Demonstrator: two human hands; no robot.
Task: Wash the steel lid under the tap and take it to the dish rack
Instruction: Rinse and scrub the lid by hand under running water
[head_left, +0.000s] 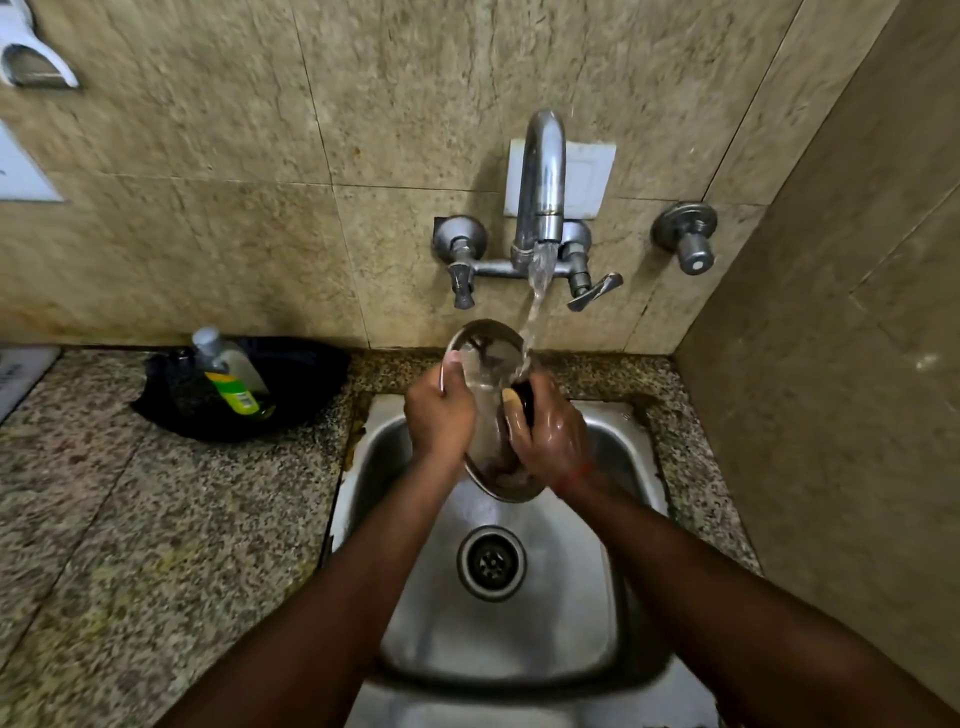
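right now the washing step is in hand: over the steel sink (613, 597), a round, shiny steel lid (488, 358) tilts under the tap (543, 171), water striking its upper edge. the left hand (440, 410) has its grip closed on the rim; the wet right hand (548, 431) closes round the dark knob. next comes carrying it to a dish rack, not in view. a soap bottle (228, 371) lies left of the sink on the speckled stone table (156, 493).

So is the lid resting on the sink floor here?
No, both hands hold the steel lid up under the running tap.
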